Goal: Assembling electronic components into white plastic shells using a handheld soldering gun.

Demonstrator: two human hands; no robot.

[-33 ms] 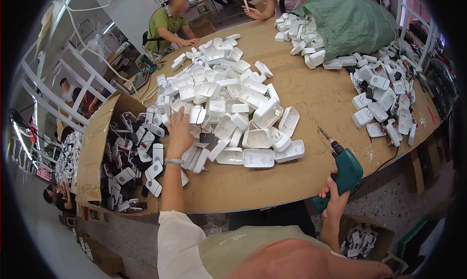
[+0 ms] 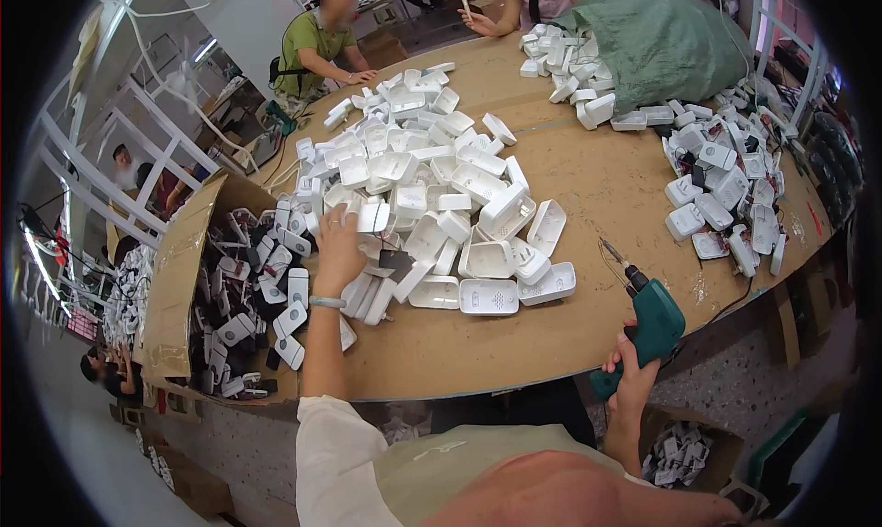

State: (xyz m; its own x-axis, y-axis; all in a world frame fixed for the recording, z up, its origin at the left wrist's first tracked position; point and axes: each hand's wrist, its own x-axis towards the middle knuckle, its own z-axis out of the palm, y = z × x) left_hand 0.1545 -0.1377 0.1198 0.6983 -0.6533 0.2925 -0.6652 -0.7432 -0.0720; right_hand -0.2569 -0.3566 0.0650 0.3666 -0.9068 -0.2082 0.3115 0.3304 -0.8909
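Observation:
My left hand (image 2: 339, 256) reaches over the near left side of a heap of white plastic casings (image 2: 480, 185). Its fingers close on a small white casing (image 2: 372, 217), from which thin wires run to a black block (image 2: 396, 262); part of the grip is hidden. In my right hand (image 2: 634, 380), at the table's near edge, is a green power drill (image 2: 660, 322), fingers wrapped round its handle. The drill's bit points up and left, toward the bare board and apart from the casings.
To the left, a cardboard box (image 2: 175, 297) holds many wired white units. A green sack (image 2: 675, 45) spills casings at the far right, above more wired units (image 2: 726, 187). Two people sit across the table (image 2: 588, 187). An open box of white parts (image 2: 684, 453) stands below right.

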